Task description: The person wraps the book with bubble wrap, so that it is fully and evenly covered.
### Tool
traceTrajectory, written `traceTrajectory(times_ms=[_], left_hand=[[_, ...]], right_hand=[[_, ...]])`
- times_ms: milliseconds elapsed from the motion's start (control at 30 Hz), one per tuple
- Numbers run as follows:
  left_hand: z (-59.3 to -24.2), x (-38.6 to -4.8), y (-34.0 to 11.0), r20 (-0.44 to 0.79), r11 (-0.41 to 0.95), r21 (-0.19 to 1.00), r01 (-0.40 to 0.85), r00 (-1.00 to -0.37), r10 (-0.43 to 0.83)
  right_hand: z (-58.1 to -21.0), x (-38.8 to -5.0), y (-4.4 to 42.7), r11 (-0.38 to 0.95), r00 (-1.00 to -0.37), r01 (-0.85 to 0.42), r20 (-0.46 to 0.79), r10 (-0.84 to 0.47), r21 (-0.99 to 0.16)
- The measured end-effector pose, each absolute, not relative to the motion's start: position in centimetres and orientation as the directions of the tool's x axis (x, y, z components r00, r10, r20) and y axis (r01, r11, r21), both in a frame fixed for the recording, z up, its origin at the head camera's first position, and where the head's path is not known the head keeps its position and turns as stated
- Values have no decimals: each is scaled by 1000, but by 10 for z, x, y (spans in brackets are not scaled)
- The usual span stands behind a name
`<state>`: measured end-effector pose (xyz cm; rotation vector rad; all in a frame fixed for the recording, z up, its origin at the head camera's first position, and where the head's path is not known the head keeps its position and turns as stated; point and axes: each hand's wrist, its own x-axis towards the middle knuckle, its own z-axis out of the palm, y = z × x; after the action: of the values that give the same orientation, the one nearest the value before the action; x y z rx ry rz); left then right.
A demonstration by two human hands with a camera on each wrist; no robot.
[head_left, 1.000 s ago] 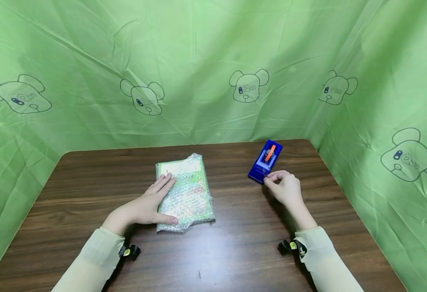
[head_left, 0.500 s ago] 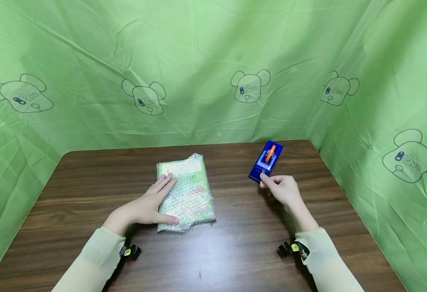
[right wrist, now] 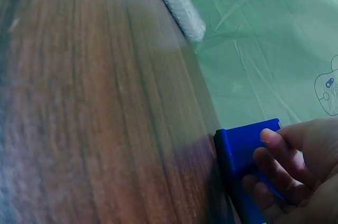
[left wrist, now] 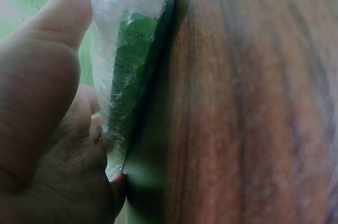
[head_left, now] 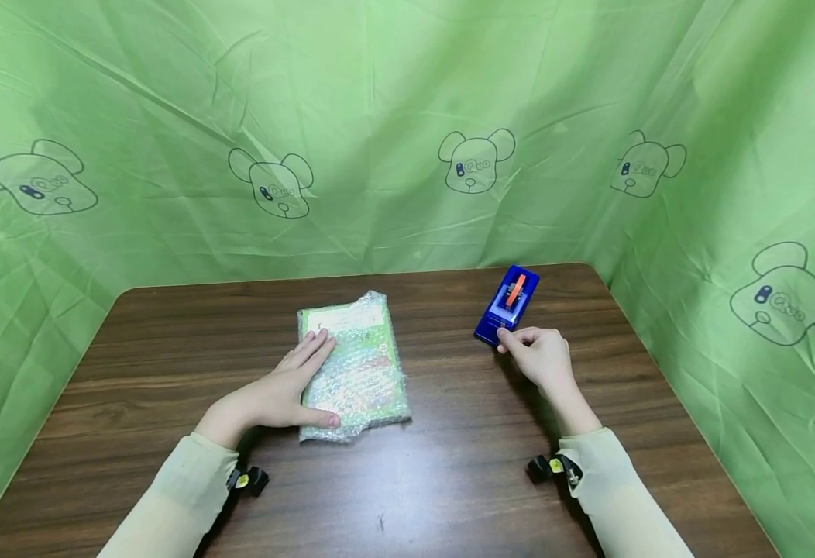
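A flat book-like item in bubble wrap (head_left: 359, 372), green and white beneath the plastic, lies left of centre on the table. Over its left edge rests my left hand (head_left: 278, 395), fingers and thumb spread on the wrap. To the right stands a blue tape dispenser (head_left: 508, 302) with an orange wheel, angled away from me. At its near end my right hand (head_left: 541, 360) pinches with thumb and forefinger where the tape end seems to be; the tape itself is hard to make out. In the right wrist view the fingers curl beside the dispenser's blue end (right wrist: 243, 147).
The dark wooden table (head_left: 449, 480) has its far edge against a green curtain (head_left: 379, 116) printed with bear heads. The dispenser stands close to that far edge. A small black camera (head_left: 257, 480) sits at each wrist.
My right thumb and forefinger have moved slightly left, from the dispenser's near right corner onto its near end. The left hand and wrapped item stay put.
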<state>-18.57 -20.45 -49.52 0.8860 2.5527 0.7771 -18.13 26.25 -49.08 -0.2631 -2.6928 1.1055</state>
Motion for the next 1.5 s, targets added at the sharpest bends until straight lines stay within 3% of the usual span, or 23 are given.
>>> traceTrajectory(times_ms=[433,767,933,1100,1300,1500], left_hand=[[-493,-185,-204,-126,656,594,466,-751,648],[-494,-185,-204,-130,657,599,458,-754,644],[-496,-186,-205,-129,660,591,464,-753,645],[-496,-187,-206,-123,659,587,470,-753,647],[-496,-186,-205,-122,658,588,471,-752,648],[-495,-186,-205,-116,653,593,471,-753,648]], right_hand=[[-482,-180,259,736,-962,39,174,211,-675],[-485,-178,272,756,-995,14,69,78,-655],[-473,-176,283,600,-973,-137,-5,-230,-788],[-469,-174,282,320,-874,-263,84,-478,-910],[-468,-171,271,162,-789,-309,158,-594,-937],[-470,-172,261,151,-790,-361,216,-574,-920]])
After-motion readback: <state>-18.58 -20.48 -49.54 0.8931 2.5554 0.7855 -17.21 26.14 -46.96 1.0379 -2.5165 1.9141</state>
